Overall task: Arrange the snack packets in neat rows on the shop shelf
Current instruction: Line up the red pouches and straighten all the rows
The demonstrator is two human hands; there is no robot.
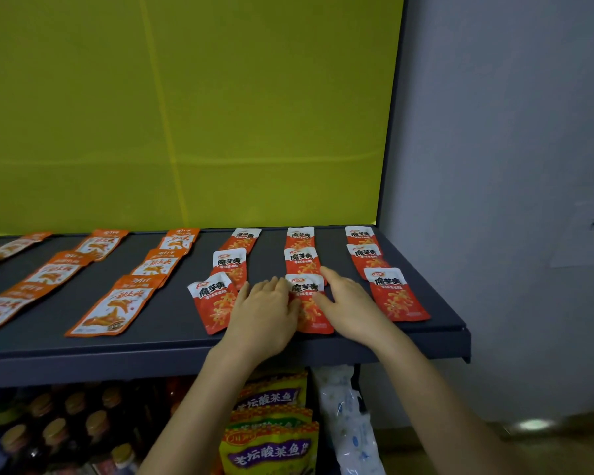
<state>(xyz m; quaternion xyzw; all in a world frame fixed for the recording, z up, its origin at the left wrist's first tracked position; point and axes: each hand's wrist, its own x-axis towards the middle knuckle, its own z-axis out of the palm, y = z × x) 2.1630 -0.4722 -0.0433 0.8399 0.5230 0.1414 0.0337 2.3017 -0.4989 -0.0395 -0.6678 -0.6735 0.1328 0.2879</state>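
Both hands flank the front red konjac snack packet [304, 286]. The left hand [264, 313] rests with relaxed fingers on its 9 o'clock edge, and the right hand [352, 310] lies flat along 3 o'clock; neither grips it. The packet sits at the front of the dark shelf [172, 323]. It is probably light, limp, slick foil, best nudged by its side edges. Its long axis runs 12–6, label top toward 12.

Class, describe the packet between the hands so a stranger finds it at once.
Find the dark shelf under the yellow panel. Its right half holds three columns of red packets; take the middle column's front packet. Only it lies between the left hand and right hand.
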